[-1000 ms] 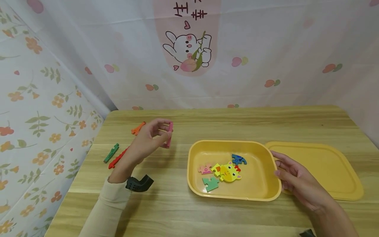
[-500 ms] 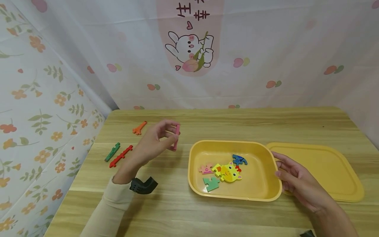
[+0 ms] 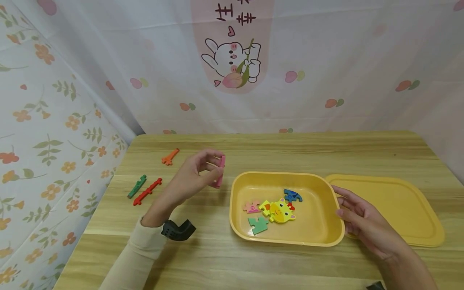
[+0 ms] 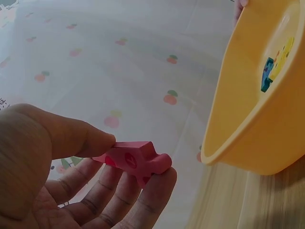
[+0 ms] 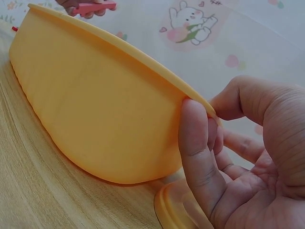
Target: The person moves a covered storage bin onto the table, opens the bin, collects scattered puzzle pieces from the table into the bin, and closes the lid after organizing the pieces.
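My left hand point(image 3: 190, 177) pinches a pink puzzle piece point(image 4: 133, 160) between thumb and fingers, just left of the yellow box point(image 3: 282, 174). A number-like mark and darker pink patches show on the piece in the left wrist view. At the box's right end, my right hand point(image 3: 369, 221) grips the rim, thumb over it and fingers along the outer wall. Inside the box lie a yellow giraffe-head piece point(image 3: 282, 212), a blue piece point(image 3: 292, 195), a light pink piece point(image 3: 251, 207) and a green piece point(image 3: 258, 225).
Left of my left hand, an orange piece point(image 3: 169, 157), a dark green piece point(image 3: 137, 187) and a red piece point(image 3: 148, 192) lie on the wooden table point(image 3: 217, 262). A flat yellow lid point(image 3: 395, 209) rests beside the box on the right. Patterned curtains hang behind and at left.
My left hand has moved right, toward the box, carrying the pink puzzle piece. The red piece, partly covered by that arm before, now shows fully. My right hand stays at the rim.
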The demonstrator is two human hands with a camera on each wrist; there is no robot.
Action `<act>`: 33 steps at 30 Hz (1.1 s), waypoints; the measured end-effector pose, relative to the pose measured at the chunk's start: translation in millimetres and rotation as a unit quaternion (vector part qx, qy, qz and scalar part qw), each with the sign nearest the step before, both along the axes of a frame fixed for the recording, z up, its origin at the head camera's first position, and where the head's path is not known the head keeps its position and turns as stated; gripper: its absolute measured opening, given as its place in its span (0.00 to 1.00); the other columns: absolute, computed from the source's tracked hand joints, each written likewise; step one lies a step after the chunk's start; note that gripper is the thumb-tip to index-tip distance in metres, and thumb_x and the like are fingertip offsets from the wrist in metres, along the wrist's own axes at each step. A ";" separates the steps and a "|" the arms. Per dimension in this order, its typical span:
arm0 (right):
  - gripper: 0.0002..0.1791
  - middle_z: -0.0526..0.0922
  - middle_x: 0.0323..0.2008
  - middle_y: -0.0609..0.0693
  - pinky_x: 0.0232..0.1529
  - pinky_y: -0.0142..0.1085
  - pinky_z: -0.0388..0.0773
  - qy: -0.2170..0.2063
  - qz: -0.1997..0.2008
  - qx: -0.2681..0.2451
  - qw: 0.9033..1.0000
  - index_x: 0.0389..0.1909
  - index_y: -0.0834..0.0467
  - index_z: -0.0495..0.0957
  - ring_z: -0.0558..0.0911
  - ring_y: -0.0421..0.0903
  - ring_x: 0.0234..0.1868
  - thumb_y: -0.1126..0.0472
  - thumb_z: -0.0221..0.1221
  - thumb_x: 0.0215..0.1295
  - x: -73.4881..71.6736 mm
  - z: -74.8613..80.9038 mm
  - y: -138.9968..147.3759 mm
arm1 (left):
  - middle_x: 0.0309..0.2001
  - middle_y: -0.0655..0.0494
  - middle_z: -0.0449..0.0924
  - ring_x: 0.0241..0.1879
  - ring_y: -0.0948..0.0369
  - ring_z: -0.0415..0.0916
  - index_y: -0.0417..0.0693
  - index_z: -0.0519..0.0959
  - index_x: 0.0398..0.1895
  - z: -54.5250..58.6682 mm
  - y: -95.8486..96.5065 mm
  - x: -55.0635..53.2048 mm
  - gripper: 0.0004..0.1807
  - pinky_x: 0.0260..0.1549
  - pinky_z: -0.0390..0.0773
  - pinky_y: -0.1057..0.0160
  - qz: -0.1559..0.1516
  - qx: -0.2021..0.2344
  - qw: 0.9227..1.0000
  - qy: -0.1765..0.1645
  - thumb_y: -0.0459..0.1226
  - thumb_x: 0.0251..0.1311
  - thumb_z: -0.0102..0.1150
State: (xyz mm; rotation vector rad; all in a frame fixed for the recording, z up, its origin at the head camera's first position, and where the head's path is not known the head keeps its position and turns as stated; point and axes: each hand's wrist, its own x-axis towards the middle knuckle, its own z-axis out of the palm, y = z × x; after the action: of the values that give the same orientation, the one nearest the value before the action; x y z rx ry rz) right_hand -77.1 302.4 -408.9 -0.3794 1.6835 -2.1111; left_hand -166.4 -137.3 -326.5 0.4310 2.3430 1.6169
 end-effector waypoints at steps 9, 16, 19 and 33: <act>0.31 0.80 0.49 0.48 0.31 0.34 0.86 0.002 0.000 0.005 1.000 0.78 0.58 0.51 0.87 0.41 0.38 0.76 0.37 0.77 0.0 1.1 -1.1 | 0.52 0.43 0.78 0.46 0.52 0.82 0.47 0.72 0.63 1.1 3.9 3.1 0.22 0.37 0.89 0.53 -0.010 0.011 1.000 -0.005 0.36 0.66 0.62; 0.31 0.81 0.50 0.48 0.31 0.33 0.85 0.002 0.000 0.005 1.000 0.78 0.58 0.51 0.87 0.41 0.39 0.76 0.37 0.77 0.1 1.0 -1.0 | 0.52 0.44 0.78 0.46 0.53 0.82 0.49 0.73 0.62 0.5 6.2 4.2 0.22 0.36 0.89 0.55 -0.009 0.007 1.000 -0.001 0.37 0.66 0.63; 0.31 0.81 0.51 0.48 0.32 0.35 0.86 0.001 0.001 0.005 1.000 0.78 0.57 0.51 0.88 0.42 0.40 0.76 0.37 0.77 -0.1 -0.3 -0.1 | 0.52 0.45 0.78 0.46 0.53 0.82 0.50 0.73 0.62 0.6 8.3 5.3 0.22 0.36 0.89 0.56 -0.008 0.003 1.000 0.004 0.37 0.66 0.64; 0.32 0.80 0.52 0.47 0.32 0.35 0.85 0.004 0.012 0.008 1.000 0.79 0.55 0.50 0.87 0.41 0.40 0.74 0.36 0.78 -0.8 -3.8 2.8 | 0.50 0.46 0.79 0.45 0.54 0.83 0.51 0.75 0.60 -2.7 16.5 7.9 0.20 0.36 0.89 0.58 -0.016 0.001 1.000 0.024 0.36 0.66 0.63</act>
State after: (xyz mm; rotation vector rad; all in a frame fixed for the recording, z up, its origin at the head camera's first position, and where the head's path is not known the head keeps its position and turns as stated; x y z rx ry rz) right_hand -78.0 305.2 -412.8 -0.4023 1.6899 -2.0800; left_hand -158.6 -120.8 -329.3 0.5098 2.3561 1.6124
